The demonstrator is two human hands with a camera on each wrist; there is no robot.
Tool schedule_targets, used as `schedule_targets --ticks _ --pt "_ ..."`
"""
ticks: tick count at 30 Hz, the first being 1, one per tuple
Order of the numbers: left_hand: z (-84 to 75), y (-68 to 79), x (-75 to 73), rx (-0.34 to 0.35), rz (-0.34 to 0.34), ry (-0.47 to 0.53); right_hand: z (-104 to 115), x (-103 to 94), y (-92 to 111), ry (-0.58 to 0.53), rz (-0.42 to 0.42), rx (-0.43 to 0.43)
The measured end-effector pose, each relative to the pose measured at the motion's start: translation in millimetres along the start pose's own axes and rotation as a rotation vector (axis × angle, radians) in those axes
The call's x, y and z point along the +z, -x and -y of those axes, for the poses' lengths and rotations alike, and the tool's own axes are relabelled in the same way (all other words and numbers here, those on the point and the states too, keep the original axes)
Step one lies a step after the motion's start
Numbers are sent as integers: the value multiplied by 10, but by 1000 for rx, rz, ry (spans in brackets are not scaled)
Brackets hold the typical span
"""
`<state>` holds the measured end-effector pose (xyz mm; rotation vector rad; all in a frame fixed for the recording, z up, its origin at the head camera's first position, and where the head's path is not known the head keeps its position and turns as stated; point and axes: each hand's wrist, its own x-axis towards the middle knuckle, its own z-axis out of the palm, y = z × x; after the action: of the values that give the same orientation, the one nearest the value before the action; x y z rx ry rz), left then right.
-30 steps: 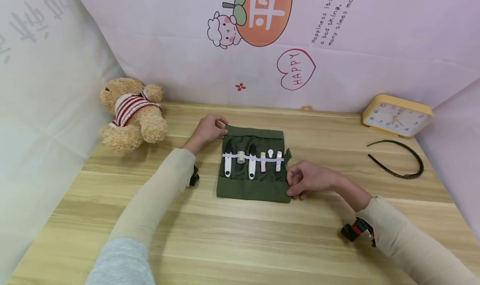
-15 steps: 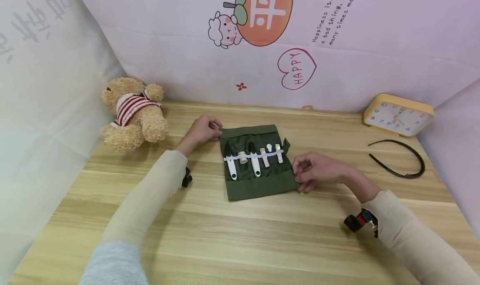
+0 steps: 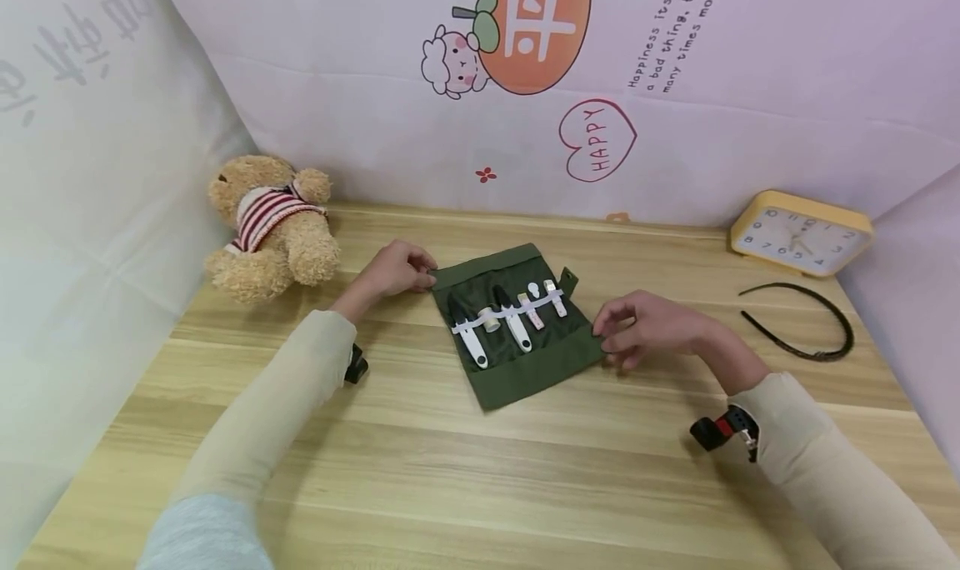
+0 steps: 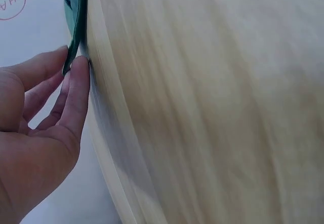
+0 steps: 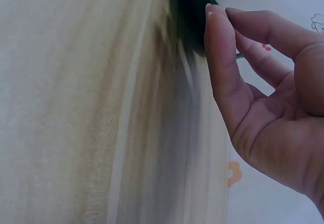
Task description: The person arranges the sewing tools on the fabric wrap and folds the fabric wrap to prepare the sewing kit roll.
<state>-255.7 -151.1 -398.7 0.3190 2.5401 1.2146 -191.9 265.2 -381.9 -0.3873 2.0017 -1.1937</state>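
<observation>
A green cloth tool roll lies unrolled and turned at a slant on the table. Its white elastic band holds two white-handled tools with black ends, a small pale cylinder, two narrow patterned pieces and a white round-headed piece. My left hand pinches the roll's far left corner; the left wrist view shows the green edge between thumb and fingers. At the near right corner my right hand pinches the cloth, with its edge at the fingertips in the right wrist view.
On the left sits a teddy bear in a striped top. A yellow clock stands at the back right, with a black headband in front of it. White printed cloth walls the wooden table.
The tool roll has turned counterclockwise, its near left corner swinging right. My left hand has moved left and nearer; my right hand has shifted right and slightly away, both keeping to their corners.
</observation>
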Motion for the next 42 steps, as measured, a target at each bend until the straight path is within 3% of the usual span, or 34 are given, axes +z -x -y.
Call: schedule_targets --ticks 9,16,30,42 --pt "59 91 -80 27 64 28 -26 -129 -29 18 -114 -35" --pt "77 178 -134 8 146 137 -58 -229 -94 38 -206 -65" --pt "123 259 -158 22 247 134 -48 -420 -308 22 -346 -58" --pt "183 363 -153 22 282 134 30 -387 -414 0 -412 -45"
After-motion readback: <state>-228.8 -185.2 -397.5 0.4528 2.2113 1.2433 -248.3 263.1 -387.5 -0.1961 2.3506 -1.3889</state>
